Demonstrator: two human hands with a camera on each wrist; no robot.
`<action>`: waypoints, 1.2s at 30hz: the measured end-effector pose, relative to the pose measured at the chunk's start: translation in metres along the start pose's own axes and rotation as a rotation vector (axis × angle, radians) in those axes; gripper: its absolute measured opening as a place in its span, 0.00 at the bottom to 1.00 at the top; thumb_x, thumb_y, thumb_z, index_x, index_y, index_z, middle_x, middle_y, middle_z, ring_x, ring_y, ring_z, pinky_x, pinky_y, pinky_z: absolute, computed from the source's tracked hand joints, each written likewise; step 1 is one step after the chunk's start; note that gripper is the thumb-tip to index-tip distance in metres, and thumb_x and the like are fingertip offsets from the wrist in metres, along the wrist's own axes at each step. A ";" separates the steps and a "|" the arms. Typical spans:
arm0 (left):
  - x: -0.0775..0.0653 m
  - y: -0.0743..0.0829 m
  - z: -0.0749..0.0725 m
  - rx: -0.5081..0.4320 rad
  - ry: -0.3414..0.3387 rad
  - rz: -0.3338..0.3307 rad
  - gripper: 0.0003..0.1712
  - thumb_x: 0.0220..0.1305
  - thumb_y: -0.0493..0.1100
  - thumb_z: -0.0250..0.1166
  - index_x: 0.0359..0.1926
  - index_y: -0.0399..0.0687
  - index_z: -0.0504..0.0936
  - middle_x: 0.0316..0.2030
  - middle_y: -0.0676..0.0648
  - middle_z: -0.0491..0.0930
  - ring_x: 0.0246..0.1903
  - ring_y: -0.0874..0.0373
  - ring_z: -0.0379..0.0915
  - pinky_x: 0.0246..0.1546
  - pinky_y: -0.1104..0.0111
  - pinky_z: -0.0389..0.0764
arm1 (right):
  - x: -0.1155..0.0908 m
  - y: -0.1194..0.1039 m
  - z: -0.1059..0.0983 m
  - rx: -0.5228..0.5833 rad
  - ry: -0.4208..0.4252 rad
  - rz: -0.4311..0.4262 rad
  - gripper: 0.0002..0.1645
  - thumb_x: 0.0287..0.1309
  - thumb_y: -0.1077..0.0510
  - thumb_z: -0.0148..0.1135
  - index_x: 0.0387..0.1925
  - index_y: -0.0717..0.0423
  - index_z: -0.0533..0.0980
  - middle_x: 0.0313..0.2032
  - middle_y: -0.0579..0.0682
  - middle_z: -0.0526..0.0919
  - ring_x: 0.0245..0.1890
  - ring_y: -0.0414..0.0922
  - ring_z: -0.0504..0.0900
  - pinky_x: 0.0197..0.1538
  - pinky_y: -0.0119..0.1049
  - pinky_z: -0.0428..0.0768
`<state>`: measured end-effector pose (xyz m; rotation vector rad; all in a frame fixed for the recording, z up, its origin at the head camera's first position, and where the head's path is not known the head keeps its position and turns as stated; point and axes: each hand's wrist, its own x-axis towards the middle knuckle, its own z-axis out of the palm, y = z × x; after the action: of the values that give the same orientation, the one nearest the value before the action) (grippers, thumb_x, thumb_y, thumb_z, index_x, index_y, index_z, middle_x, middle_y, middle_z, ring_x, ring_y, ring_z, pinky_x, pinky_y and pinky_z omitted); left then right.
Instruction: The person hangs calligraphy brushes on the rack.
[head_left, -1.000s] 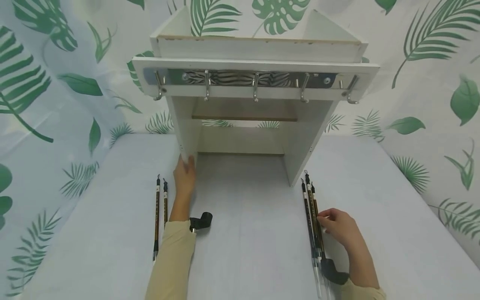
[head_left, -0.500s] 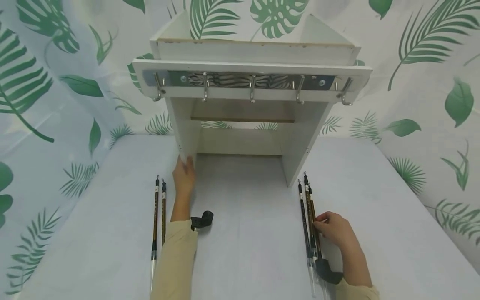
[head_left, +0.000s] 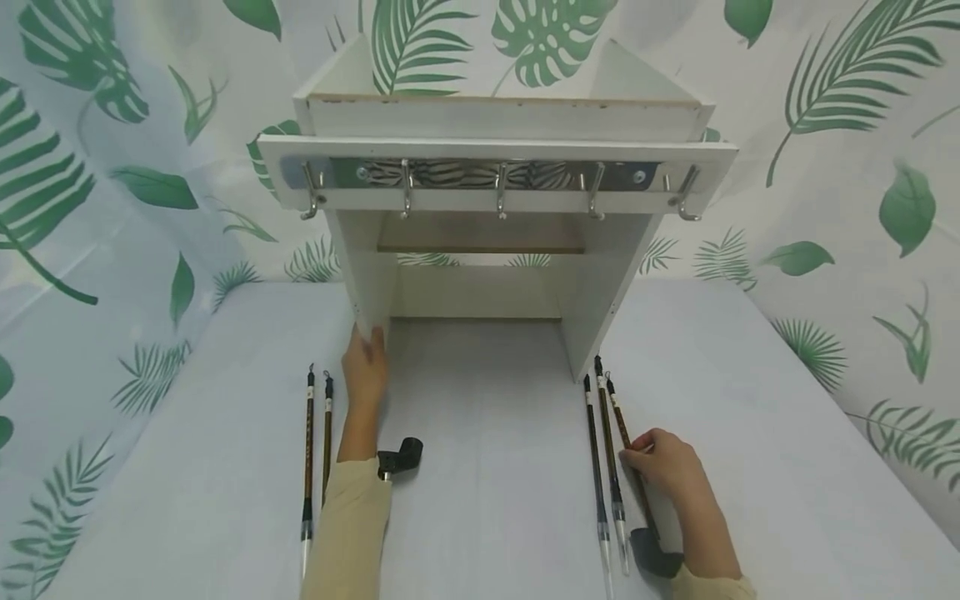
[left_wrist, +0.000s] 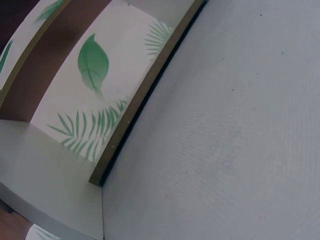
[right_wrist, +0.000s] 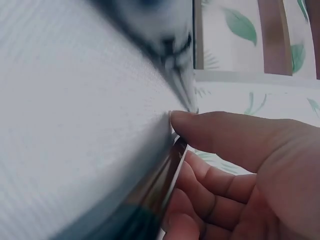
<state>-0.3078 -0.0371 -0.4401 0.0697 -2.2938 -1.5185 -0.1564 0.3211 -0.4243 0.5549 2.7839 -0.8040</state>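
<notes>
My left hand (head_left: 365,371) grips the lower front edge of the left side panel of a white shelf unit (head_left: 501,121). The left wrist view catches just a bit of that hand (left_wrist: 12,226) beside the panel. On the right, my right hand (head_left: 670,467) pinches a brown calligraphy brush (head_left: 619,418) between thumb and fingers. Its lower end is partly hidden by the black wrist mount. Two more brushes lie just left of it: a dark one (head_left: 596,454) and a brown one (head_left: 608,442), both with clear caps. The right wrist view shows the held brush (right_wrist: 170,175) blurred, below the thumb.
Two brushes (head_left: 308,450) lie left of my left forearm. Metal hooks (head_left: 501,192) stick out from the unit's front rail, over a zebra-pattern strip. The unit stands on a white-covered table (head_left: 480,500), with leaf-print cloth (head_left: 810,167) behind and at the sides.
The three right-hand brushes, earlier bunched together, now lie spread apart, the held one slanting away from the other two. My left hand keeps its place on the panel. The head view has shifted slightly.
</notes>
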 end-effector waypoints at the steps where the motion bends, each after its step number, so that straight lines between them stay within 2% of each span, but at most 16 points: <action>1: -0.001 -0.001 0.000 -0.006 -0.002 0.007 0.22 0.71 0.48 0.44 0.59 0.41 0.66 0.50 0.34 0.75 0.49 0.41 0.72 0.47 0.50 0.74 | 0.000 0.000 0.001 -0.002 0.006 0.005 0.19 0.52 0.54 0.59 0.38 0.69 0.73 0.32 0.61 0.79 0.30 0.49 0.77 0.32 0.43 0.77; 5: -0.003 -0.002 -0.001 -0.026 -0.006 0.041 0.22 0.71 0.47 0.43 0.60 0.41 0.66 0.51 0.34 0.74 0.50 0.40 0.72 0.47 0.49 0.74 | -0.001 0.001 0.004 -0.013 0.019 0.011 0.17 0.52 0.56 0.59 0.36 0.68 0.73 0.31 0.60 0.79 0.30 0.49 0.76 0.31 0.42 0.76; 10: -0.001 0.001 -0.001 -0.033 -0.003 0.043 0.21 0.71 0.47 0.44 0.59 0.41 0.66 0.50 0.34 0.75 0.48 0.41 0.73 0.46 0.50 0.75 | -0.001 0.000 0.000 -0.025 0.029 0.004 0.17 0.52 0.56 0.59 0.35 0.69 0.73 0.29 0.59 0.78 0.29 0.49 0.75 0.31 0.42 0.75; 15: 0.002 0.001 0.000 -0.010 0.016 0.055 0.21 0.70 0.47 0.44 0.58 0.40 0.67 0.44 0.33 0.77 0.41 0.41 0.75 0.40 0.51 0.75 | -0.001 0.000 -0.004 -0.016 0.060 -0.006 0.17 0.52 0.56 0.58 0.37 0.68 0.73 0.30 0.60 0.78 0.29 0.48 0.74 0.28 0.38 0.74; 19: 0.000 0.000 -0.001 -0.008 0.024 0.063 0.21 0.70 0.46 0.45 0.58 0.41 0.67 0.42 0.34 0.78 0.36 0.43 0.74 0.35 0.53 0.75 | -0.006 -0.004 -0.013 0.013 0.120 -0.022 0.19 0.54 0.55 0.55 0.40 0.68 0.72 0.32 0.61 0.77 0.28 0.47 0.74 0.25 0.34 0.71; 22: 0.000 -0.001 -0.001 0.001 0.028 0.078 0.20 0.70 0.45 0.45 0.57 0.39 0.68 0.37 0.34 0.78 0.31 0.44 0.72 0.30 0.57 0.73 | -0.013 -0.010 -0.026 0.041 0.186 -0.051 0.20 0.56 0.54 0.53 0.43 0.67 0.71 0.31 0.60 0.77 0.28 0.48 0.73 0.24 0.34 0.70; 27: 0.001 -0.001 -0.002 0.022 0.031 0.093 0.19 0.71 0.45 0.44 0.55 0.39 0.69 0.27 0.37 0.75 0.23 0.48 0.67 0.23 0.64 0.67 | -0.025 -0.030 -0.052 0.095 0.389 -0.133 0.17 0.58 0.54 0.54 0.43 0.63 0.71 0.30 0.57 0.77 0.28 0.48 0.73 0.23 0.36 0.69; 29: 0.002 -0.001 -0.003 0.023 0.033 0.092 0.19 0.71 0.45 0.44 0.55 0.39 0.68 0.27 0.38 0.75 0.23 0.49 0.67 0.23 0.65 0.66 | -0.030 -0.039 -0.061 0.121 0.478 -0.166 0.17 0.58 0.52 0.55 0.43 0.61 0.71 0.30 0.57 0.77 0.29 0.48 0.73 0.23 0.35 0.69; 31: 0.002 -0.001 -0.003 0.019 0.033 0.088 0.19 0.70 0.45 0.44 0.56 0.40 0.68 0.28 0.37 0.75 0.23 0.48 0.67 0.24 0.64 0.67 | -0.036 -0.046 -0.067 0.152 0.535 -0.199 0.18 0.58 0.51 0.55 0.43 0.61 0.72 0.30 0.58 0.77 0.31 0.50 0.74 0.25 0.33 0.68; 32: 0.001 -0.002 -0.003 0.015 0.031 0.085 0.19 0.70 0.45 0.44 0.56 0.40 0.68 0.29 0.37 0.76 0.24 0.48 0.68 0.24 0.63 0.68 | -0.036 -0.047 -0.067 0.182 0.579 -0.209 0.17 0.57 0.51 0.56 0.41 0.60 0.72 0.29 0.56 0.77 0.29 0.47 0.74 0.23 0.31 0.66; 36: 0.000 -0.001 -0.003 -0.007 0.015 0.066 0.20 0.70 0.45 0.45 0.58 0.40 0.67 0.38 0.34 0.78 0.32 0.44 0.73 0.32 0.56 0.74 | -0.047 -0.056 -0.069 0.221 0.655 -0.222 0.16 0.57 0.50 0.57 0.39 0.59 0.73 0.27 0.54 0.77 0.29 0.44 0.73 0.26 0.31 0.66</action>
<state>-0.3068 -0.0401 -0.4404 0.0038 -2.2566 -1.4880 -0.1416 0.3008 -0.3274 0.6470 3.4213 -1.1616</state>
